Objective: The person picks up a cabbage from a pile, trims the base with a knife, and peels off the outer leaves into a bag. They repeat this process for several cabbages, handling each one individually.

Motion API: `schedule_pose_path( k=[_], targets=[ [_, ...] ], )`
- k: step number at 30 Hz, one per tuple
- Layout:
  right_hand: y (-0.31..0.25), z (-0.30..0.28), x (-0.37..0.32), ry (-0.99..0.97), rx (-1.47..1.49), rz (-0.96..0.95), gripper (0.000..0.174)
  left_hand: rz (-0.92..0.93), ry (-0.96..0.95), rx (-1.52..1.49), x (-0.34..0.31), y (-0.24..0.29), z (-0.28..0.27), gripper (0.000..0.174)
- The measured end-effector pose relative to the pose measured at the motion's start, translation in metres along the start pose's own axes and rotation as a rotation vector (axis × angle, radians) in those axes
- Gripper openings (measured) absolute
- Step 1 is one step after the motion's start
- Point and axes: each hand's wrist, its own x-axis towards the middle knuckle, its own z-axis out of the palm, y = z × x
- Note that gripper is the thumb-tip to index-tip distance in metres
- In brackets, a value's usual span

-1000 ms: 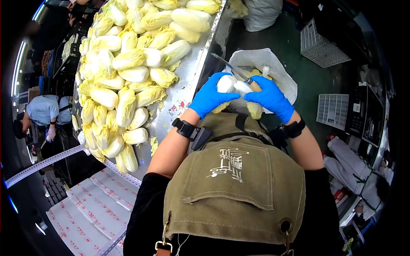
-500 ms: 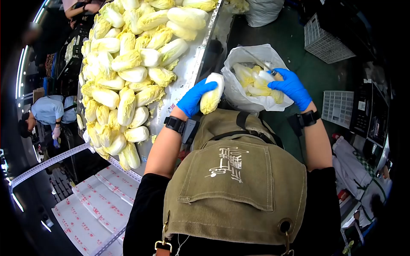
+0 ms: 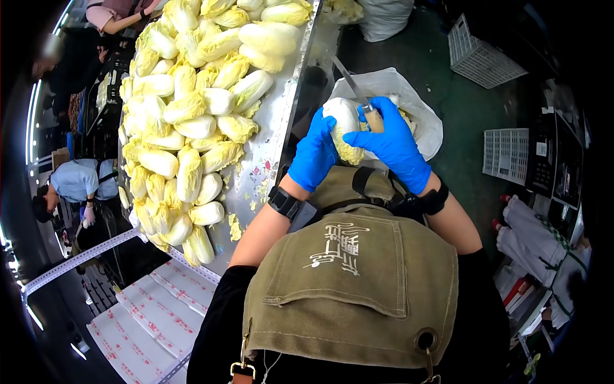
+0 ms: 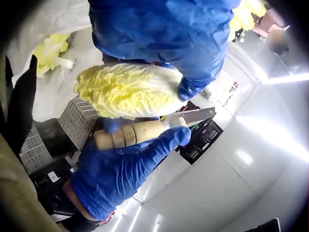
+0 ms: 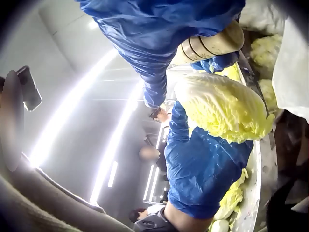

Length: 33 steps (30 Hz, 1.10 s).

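My blue-gloved left hand [image 3: 314,152] grips a napa cabbage [image 3: 343,120], its white base up and its yellow leafy end toward me. In the left wrist view the cabbage [image 4: 133,89] lies across the palm, thumb near its white end. My right hand [image 3: 395,144], also gloved in blue, holds a knife by its wooden handle [image 4: 130,134]. The steel blade [image 3: 349,79] points away and to the left, close beside the cabbage's white base. Behind both hands is a white plastic bag [image 3: 427,125] with leaves in it, partly hidden by the right hand.
A large heap of napa cabbages [image 3: 192,121] covers the metal table [image 3: 268,144] on my left, with leaf scraps near its edge. White crates [image 3: 484,57] stand on the floor at right. Another person [image 3: 83,181] bends at far left. Printed white boxes [image 3: 147,320] lie below.
The hands came together over the bag, parted half a second ago with the right hand over the leaves, and are now together again. The cabbage has moved right, toward the knife.
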Motion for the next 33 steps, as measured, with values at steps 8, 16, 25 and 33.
schedule_pose_path(
  k=[8,16,25,33],
  targets=[
    [-0.004,-0.003,0.0,-0.136,0.208,0.165,0.059,-0.008,-0.163,0.022,0.003,0.006,0.012,0.073],
    [0.003,-0.007,0.004,-0.107,-0.026,0.106,0.056,0.072,-0.021,0.411,0.007,0.009,0.009,0.054],
    [0.035,-0.039,0.012,-0.419,-0.155,0.178,0.038,-0.025,-0.064,0.951,0.005,0.009,-0.05,0.059],
    [0.096,-0.091,0.026,-0.203,-0.334,0.1,0.041,-0.227,-0.079,0.331,-0.012,0.048,-0.051,0.052]
  ],
)
